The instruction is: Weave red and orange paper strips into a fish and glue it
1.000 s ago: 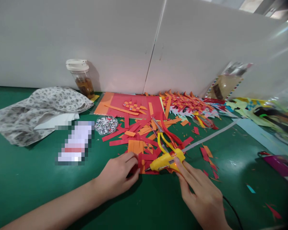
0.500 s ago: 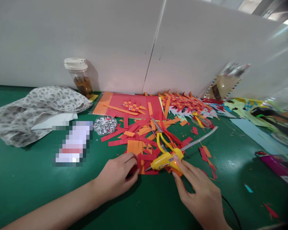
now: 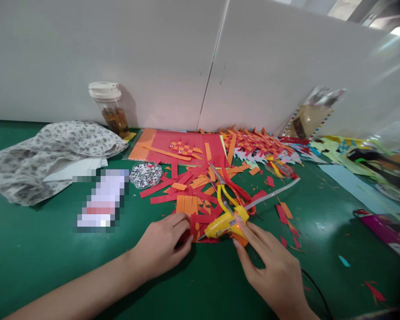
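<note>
My right hand [image 3: 270, 262] is closed around a yellow glue gun [image 3: 225, 224], with a clear glue stick [image 3: 273, 194] poking out of its back. The gun's metal nozzle points left, down at the red and orange paper strips [image 3: 196, 229] in front of me. My left hand [image 3: 165, 240] pinches the left edge of those strips, its fingertips partly hidden. Just beyond lie several orange strips [image 3: 186, 205] side by side. Scissors with red handles [image 3: 235, 189] and a tool with yellow handles [image 3: 220, 200] rest behind the gun.
Paper scraps cover the middle of the green table [image 3: 146, 293]. A tub of googly eyes [image 3: 146, 174], a blurred-out phone [image 3: 103, 198], a patterned cloth [image 3: 66, 144] and a cup of tea [image 3: 111, 111] stand left. Woven paper fish [image 3: 260, 144] lie at the back; a purple object [image 3: 386, 233] is right.
My right hand has moved the glue gun slightly left, bringing its nozzle nearer my left fingertips over the paper strips. My left hand has stayed in place.
</note>
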`<state>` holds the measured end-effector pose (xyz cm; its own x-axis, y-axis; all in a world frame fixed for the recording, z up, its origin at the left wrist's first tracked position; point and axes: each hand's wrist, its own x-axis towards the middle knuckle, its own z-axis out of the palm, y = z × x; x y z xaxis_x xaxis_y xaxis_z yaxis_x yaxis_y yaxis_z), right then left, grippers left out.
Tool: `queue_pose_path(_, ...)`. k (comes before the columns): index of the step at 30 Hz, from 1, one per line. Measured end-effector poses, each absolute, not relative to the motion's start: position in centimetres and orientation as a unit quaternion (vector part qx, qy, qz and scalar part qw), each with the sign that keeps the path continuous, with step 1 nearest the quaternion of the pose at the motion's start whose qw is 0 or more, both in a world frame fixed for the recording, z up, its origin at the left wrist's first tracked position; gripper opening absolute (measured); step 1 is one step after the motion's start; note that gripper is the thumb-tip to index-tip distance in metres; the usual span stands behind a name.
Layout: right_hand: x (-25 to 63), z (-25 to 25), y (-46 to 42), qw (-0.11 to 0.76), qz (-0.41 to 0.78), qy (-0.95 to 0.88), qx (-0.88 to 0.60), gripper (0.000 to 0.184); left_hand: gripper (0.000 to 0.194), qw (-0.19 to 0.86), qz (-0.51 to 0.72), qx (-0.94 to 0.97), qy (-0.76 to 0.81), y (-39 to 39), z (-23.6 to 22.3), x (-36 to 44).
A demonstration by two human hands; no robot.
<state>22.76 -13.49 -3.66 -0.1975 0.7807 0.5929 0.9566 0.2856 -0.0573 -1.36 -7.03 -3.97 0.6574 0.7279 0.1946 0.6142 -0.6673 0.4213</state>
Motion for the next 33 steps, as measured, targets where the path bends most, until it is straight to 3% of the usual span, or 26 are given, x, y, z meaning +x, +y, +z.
queue_pose_path(14, 22.8, -3.7, -13.7, 0.241, -0.187, -0.738, -0.601, 0.038, 0.010, 0.154, 0.188, 0.895, 0.373, -7.0, -4.0, -1.4)
queue_pose_path(21, 24.5, -3.4, -12.9, 0.297, -0.167, -0.671, -0.659, 0.036, 0.018, 0.207, 0.198, 0.888, 0.360, -7.1, -3.5, -1.6)
queue_pose_path(28, 25.5, -2.5, -11.5, 0.151, -0.244, -0.661, -0.693, 0.047, 0.013, 0.211, 0.209, 0.887, 0.354, -6.9, -4.3, -1.5)
queue_pose_path(31, 24.2, -2.4, -12.3, 0.207, -0.268, -0.679, -0.651, 0.037, 0.012, 0.199, 0.213, 0.888, 0.356, -6.9, -4.7, -1.5)
queue_pose_path(33, 22.8, -2.5, -13.0, 0.273, -0.209, -0.750, -0.566, 0.037, 0.012, 0.194, 0.216, 0.889, 0.354, -6.8, -4.8, -1.5)
